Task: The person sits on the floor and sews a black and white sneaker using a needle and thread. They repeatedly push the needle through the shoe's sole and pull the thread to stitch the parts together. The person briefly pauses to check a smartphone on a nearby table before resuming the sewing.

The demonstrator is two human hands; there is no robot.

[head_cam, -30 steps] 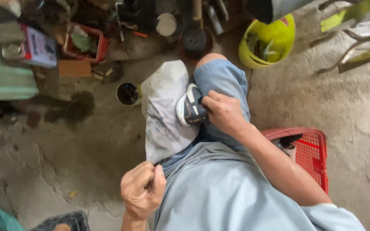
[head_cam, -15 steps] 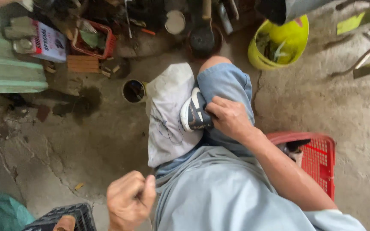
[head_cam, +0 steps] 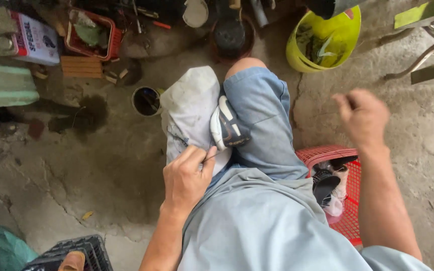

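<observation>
A small dark-and-white shoe [head_cam: 227, 128] lies on my lap, between a pale grey cloth [head_cam: 189, 108] draped over one knee and my blue shorts [head_cam: 264, 115]. My left hand [head_cam: 184, 180] rests on the cloth just below the shoe. Its thumb and fingers pinch a thin needle-like tool that points at the shoe's heel. My right hand [head_cam: 362, 118] hangs in the air well to the right of the shoe, fingers curled closed. Nothing shows in its grip.
A red basket [head_cam: 327, 151] with dark shoes stands at my right hip. A yellow bucket [head_cam: 297, 50] sits ahead, a small open can [head_cam: 145, 101] beside the cloth, a black crate [head_cam: 84, 251] at lower left. Tools, a red tray [head_cam: 111, 37] and a tin box [head_cam: 33, 37] crowd the far floor.
My right hand has let go of the shoe and swung up to the right. My left hand has come up from my lap to the shoe's heel.
</observation>
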